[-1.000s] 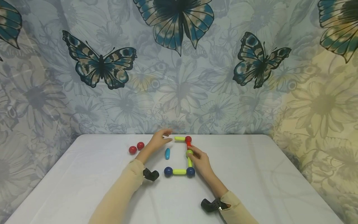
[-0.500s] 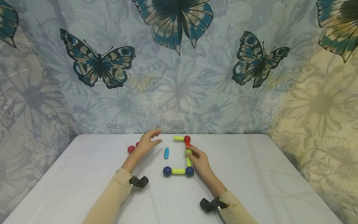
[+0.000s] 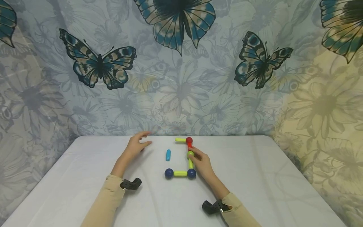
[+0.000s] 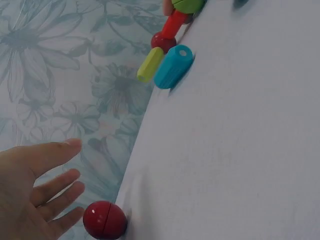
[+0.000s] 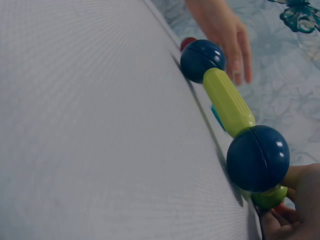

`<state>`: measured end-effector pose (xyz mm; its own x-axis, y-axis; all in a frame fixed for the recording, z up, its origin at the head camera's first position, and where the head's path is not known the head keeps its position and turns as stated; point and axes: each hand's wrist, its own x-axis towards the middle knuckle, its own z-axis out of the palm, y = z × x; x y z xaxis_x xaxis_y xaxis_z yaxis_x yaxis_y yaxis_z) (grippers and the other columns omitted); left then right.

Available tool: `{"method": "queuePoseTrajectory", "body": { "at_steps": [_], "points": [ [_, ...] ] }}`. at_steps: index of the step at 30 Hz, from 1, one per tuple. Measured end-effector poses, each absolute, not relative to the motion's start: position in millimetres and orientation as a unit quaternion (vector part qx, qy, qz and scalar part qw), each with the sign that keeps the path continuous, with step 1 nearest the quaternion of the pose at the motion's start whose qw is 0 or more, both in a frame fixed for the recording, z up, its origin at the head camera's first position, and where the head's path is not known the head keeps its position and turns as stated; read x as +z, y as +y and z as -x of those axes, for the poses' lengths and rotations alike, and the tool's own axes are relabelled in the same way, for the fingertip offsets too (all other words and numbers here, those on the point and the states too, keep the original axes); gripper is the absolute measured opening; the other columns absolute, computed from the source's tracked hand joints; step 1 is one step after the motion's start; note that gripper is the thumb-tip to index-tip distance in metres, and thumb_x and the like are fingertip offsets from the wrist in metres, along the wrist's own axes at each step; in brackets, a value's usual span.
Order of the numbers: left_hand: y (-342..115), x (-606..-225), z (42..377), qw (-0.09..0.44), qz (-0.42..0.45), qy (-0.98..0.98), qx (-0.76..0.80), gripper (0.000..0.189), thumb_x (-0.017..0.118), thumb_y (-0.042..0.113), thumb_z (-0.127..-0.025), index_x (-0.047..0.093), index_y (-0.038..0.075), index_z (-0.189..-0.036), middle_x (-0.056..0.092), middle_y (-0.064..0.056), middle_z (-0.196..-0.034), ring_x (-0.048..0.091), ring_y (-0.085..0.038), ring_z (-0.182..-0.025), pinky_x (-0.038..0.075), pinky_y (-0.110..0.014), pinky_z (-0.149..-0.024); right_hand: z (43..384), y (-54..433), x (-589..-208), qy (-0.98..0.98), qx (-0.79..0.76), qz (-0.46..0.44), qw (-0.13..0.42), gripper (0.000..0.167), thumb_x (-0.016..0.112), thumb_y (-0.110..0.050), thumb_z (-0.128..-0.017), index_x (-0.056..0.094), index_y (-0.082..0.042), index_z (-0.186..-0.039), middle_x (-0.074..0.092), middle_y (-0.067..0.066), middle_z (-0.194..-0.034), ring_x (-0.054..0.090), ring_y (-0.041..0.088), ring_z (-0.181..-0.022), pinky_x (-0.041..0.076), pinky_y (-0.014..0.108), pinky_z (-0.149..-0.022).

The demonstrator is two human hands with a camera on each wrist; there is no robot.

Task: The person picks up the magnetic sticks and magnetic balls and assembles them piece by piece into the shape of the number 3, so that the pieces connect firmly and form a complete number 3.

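In the head view my left hand (image 3: 136, 145) hovers over the table's back left with its fingers apart, holding nothing. The left wrist view has a loose red ball (image 4: 105, 220) close by its fingertips; in the head view this hand hides it. My right hand (image 3: 202, 160) pinches the green ball (image 3: 190, 154) of a chain of balls and rods. From that ball a red rod (image 3: 189, 145) runs back to a red ball (image 3: 189, 140) with a yellow-green rod (image 3: 180, 140) pointing left. Towards me, another yellow-green rod (image 3: 191, 164) meets a blue ball (image 3: 191, 173).
A yellow-green rod (image 3: 180, 173) joins that corner to a second blue ball (image 3: 169, 173) on the left. Inside the open-sided shape lies a loose light-blue rod (image 3: 168, 155). A butterfly-patterned cloth (image 3: 181, 104) hangs right behind the white table (image 3: 255, 176).
My left hand has drawn away leftward from the yellow-green rod end and now covers the place of the loose red balls. The right hand keeps its hold on the green ball.
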<state>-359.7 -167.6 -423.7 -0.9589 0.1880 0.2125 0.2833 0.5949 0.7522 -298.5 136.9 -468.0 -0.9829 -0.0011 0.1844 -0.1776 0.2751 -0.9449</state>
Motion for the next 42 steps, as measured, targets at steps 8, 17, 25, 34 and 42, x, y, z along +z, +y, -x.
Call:
{"method": "queuePoseTrajectory", "body": {
  "at_steps": [8, 17, 25, 34, 42],
  "points": [
    [-192.4, -436.0, 367.5, 0.032, 0.142, -0.89, -0.433, 0.053, 0.069, 0.019, -0.091, 0.051, 0.005, -0.139, 0.054, -0.019, -0.141, 0.05, -0.038, -0.13, 0.036, -0.054, -0.113, 299.9, 137.1, -468.8, -0.801, 0.59, -0.055, 0.079, 0.037, 0.065, -0.011, -0.093, 0.062, -0.005, -0.129, 0.051, 0.013, -0.146, 0.046, 0.032, -0.138, 0.042, 0.039, -0.11],
    [-207.7, -443.6, 365.8, 0.003, 0.122, -0.887, -0.445, 0.052, 0.07, 0.019, -0.091, 0.053, 0.002, -0.136, 0.055, -0.022, -0.138, 0.056, -0.042, -0.124, 0.053, -0.047, -0.098, 283.8, 133.5, -444.6, -0.797, 0.597, -0.061, 0.066, 0.038, 0.063, -0.004, -0.093, 0.058, 0.005, -0.13, 0.047, 0.021, -0.147, 0.043, 0.038, -0.138, 0.04, 0.043, -0.111],
    [-210.8, -446.6, 364.1, -0.011, 0.103, -0.887, -0.45, 0.052, 0.072, 0.025, -0.089, 0.056, 0.003, -0.134, 0.056, -0.021, -0.138, 0.057, -0.04, -0.123, 0.056, -0.041, -0.093, 277.7, 132.6, -434.9, -0.8, 0.595, -0.061, 0.059, 0.038, 0.062, -0.003, -0.093, 0.057, 0.007, -0.13, 0.047, 0.023, -0.146, 0.043, 0.038, -0.138, 0.04, 0.043, -0.11],
    [-210.8, -448.8, 364.1, -0.025, 0.107, -0.884, -0.454, 0.047, 0.073, 0.023, -0.088, 0.06, 0.005, -0.13, 0.058, -0.022, -0.134, 0.061, -0.039, -0.118, 0.058, -0.029, -0.078, 300.5, 137.2, -468.6, -0.799, 0.595, -0.048, 0.073, 0.037, 0.065, -0.009, -0.092, 0.062, -0.003, -0.129, 0.051, 0.014, -0.146, 0.046, 0.031, -0.138, 0.042, 0.038, -0.109],
    [-212.6, -451.5, 365.4, -0.007, 0.116, -0.887, -0.447, 0.043, 0.074, 0.024, -0.087, 0.063, 0.005, -0.125, 0.062, -0.021, -0.128, 0.064, -0.037, -0.113, 0.058, -0.032, -0.079, 298.0, 136.8, -465.3, -0.8, 0.594, -0.043, 0.068, 0.037, 0.066, -0.01, -0.092, 0.063, -0.005, -0.129, 0.051, 0.012, -0.147, 0.046, 0.03, -0.138, 0.042, 0.037, -0.109]
  ]
}}
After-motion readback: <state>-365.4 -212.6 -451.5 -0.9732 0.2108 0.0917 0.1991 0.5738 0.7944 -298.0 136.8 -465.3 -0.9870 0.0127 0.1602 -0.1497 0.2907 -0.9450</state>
